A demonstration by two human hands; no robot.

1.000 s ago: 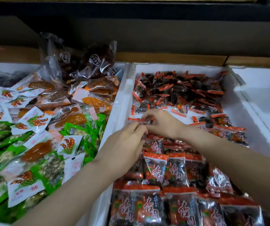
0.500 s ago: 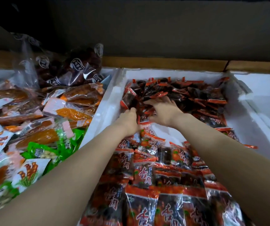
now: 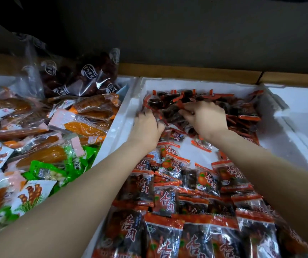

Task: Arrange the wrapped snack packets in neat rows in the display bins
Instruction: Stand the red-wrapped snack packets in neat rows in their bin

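A white foam bin (image 3: 123,116) holds red-and-clear snack packets. Near me they lie in rows (image 3: 192,226); at the far end they sit in a loose heap (image 3: 223,105). My left hand (image 3: 146,127) reaches into the heap's left edge with its fingers curled into the packets. My right hand (image 3: 205,116) lies on top of the heap's middle, fingers bent down and gripping packets. A bare white patch of bin floor (image 3: 196,153) shows between rows and heap, with one stray packet (image 3: 201,144) on it.
The bin on the left (image 3: 101,151) is piled with orange, green and white packets and a dark bag (image 3: 86,81) at its back. Another white foam bin (image 3: 302,108) stands to the right. A wooden ledge (image 3: 186,73) and dark wall run behind.
Both hands have moved away from me, from the middle of the bin up into the loose heap at the far end. The view has shifted closer and leftward.
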